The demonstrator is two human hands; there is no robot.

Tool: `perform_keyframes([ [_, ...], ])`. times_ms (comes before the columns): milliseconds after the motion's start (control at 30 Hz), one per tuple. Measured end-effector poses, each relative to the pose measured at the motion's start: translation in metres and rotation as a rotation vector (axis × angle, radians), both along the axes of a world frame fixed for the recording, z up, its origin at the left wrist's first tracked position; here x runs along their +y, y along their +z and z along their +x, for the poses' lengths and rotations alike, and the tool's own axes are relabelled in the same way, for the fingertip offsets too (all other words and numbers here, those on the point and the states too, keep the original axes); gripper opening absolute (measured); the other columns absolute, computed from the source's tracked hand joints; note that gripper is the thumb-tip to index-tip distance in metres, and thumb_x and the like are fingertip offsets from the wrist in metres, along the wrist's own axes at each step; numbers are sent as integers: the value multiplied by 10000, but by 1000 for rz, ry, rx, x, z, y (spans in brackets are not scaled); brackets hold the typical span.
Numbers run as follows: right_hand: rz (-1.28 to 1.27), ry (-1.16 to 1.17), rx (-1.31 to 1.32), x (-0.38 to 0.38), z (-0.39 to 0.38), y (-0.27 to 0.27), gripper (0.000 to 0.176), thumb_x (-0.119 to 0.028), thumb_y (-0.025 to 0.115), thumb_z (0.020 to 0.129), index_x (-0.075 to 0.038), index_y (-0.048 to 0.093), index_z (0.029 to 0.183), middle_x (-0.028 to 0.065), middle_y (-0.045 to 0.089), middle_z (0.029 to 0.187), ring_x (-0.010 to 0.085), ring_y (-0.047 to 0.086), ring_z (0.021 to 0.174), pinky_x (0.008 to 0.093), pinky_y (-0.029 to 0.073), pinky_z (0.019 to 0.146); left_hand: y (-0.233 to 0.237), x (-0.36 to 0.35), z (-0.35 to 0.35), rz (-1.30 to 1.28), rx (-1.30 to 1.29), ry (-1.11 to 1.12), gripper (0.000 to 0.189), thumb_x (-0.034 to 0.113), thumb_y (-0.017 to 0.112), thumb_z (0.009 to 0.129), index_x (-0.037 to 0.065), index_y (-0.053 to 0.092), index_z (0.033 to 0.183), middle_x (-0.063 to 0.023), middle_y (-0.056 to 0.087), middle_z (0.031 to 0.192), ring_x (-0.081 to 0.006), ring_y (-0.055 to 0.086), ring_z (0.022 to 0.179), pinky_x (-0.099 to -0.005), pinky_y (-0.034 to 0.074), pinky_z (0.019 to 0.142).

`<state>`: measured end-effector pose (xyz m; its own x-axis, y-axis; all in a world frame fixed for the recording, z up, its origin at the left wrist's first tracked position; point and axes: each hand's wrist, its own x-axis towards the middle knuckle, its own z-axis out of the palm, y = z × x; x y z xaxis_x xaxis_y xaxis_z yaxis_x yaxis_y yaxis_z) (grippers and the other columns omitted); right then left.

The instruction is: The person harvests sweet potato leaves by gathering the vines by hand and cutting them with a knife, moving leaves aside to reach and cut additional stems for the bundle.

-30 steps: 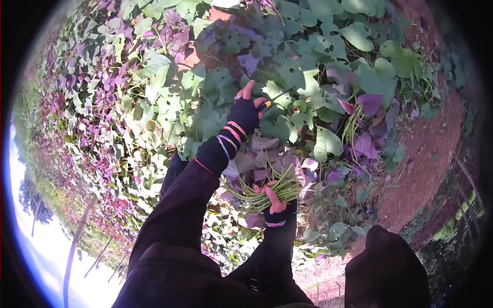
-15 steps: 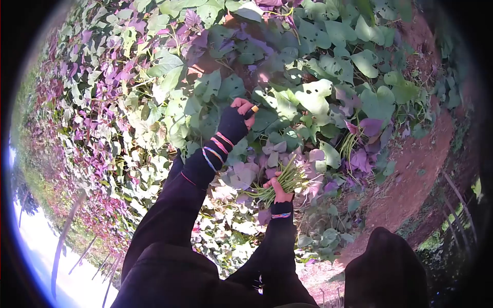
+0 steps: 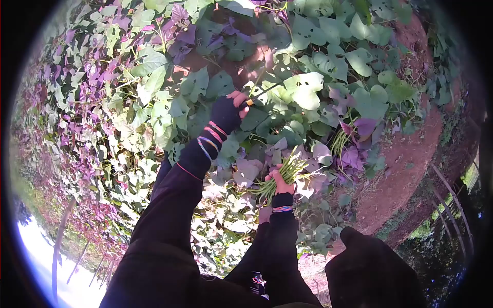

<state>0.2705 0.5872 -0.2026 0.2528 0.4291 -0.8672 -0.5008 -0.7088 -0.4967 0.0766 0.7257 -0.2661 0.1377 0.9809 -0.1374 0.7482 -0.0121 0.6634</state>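
My left hand [image 3: 236, 105], in a dark fingerless sleeve with pink and blue bands round the wrist, is closed on a small knife [image 3: 250, 102]. The knife shows a yellow band and a thin dark blade slanting up to the right among the leaves. Lower and to the right, my right hand [image 3: 282, 184] grips a bundle of cut green stems [image 3: 292, 169], their pale ends fanning up and right. Heart-shaped green leaves [image 3: 305, 90], some with holes, surround both hands, and purplish leaves [image 3: 247, 172] lie beside the bundle.
Another bunch of green stems [image 3: 339, 142] with purple leaves lies on the plants to the right. A reddish dirt strip [image 3: 398, 177] curves along the right side. Dense green and purple vines [image 3: 97, 102] cover the left. Thin poles [image 3: 454, 200] stand at the right edge.
My left hand has shifted slightly left, and the knife blade now shows, pointing up and right. My right hand still grips the stems, nearly in place. The view has shifted slightly.
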Motion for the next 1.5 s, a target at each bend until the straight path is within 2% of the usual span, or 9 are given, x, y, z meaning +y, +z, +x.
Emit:
perform_keyframes([
  [300,117,92,222,111,-50,-33,272,-305,577,749,-36,549,712,47,541,651,130,523,559,254,441,490,122,-2,-19,148,-133,-278,261,123,583,543,105,493,788,-31,493,723,-222,523,670,-315,419,565],
  [433,580,795,-407,154,-42,-75,132,-130,599,695,-46,542,779,49,532,717,136,526,594,251,431,530,137,1,-5,251,-344,-553,324,91,537,563,70,523,886,-69,527,837,-244,549,734,-328,454,633],
  [500,486,486,235,158,-32,-69,171,-165,599,670,-129,544,828,29,558,737,141,530,671,268,429,622,135,2,-2,217,-372,-618,316,78,543,590,65,515,905,-82,531,832,-249,548,721,-326,454,603],
  [567,487,903,-189,140,1,-107,230,-245,576,694,-152,519,896,33,555,799,181,521,731,336,419,659,134,14,-11,-17,-292,-394,269,71,532,640,73,519,909,-93,535,821,-248,547,704,-320,444,589],
  [633,291,-224,985,104,19,-186,311,-353,518,705,-133,505,925,77,483,965,253,465,852,370,386,716,107,40,-19,-81,-254,22,210,117,496,708,79,490,915,-107,522,784,-261,538,669,-309,426,566],
  [700,52,-107,917,106,24,-103,277,72,455,646,-53,479,892,71,495,812,212,507,768,322,441,699,56,65,-37,-175,-74,173,227,162,504,721,92,461,933,-114,514,802,-279,536,690,-340,423,578],
  [867,474,332,386,91,7,-41,308,-95,549,719,-48,416,993,88,526,835,216,529,773,318,416,729,-6,121,-18,-34,91,-51,285,205,512,733,102,434,987,-131,515,785,-300,527,734,-378,416,617],
  [1100,456,191,843,80,27,-7,582,58,418,643,-100,288,1188,81,450,922,230,474,860,441,372,812,-44,106,-77,-356,370,-142,270,226,537,701,100,472,930,-144,548,772,-319,535,721,-396,421,624],
  [1500,234,608,776,31,-52,29,583,81,484,553,-33,379,1115,76,516,798,191,534,748,317,452,698,88,-8,-46,-650,-862,416,335,198,601,715,33,503,990,38,450,603,-39,389,503,-184,317,453],
])
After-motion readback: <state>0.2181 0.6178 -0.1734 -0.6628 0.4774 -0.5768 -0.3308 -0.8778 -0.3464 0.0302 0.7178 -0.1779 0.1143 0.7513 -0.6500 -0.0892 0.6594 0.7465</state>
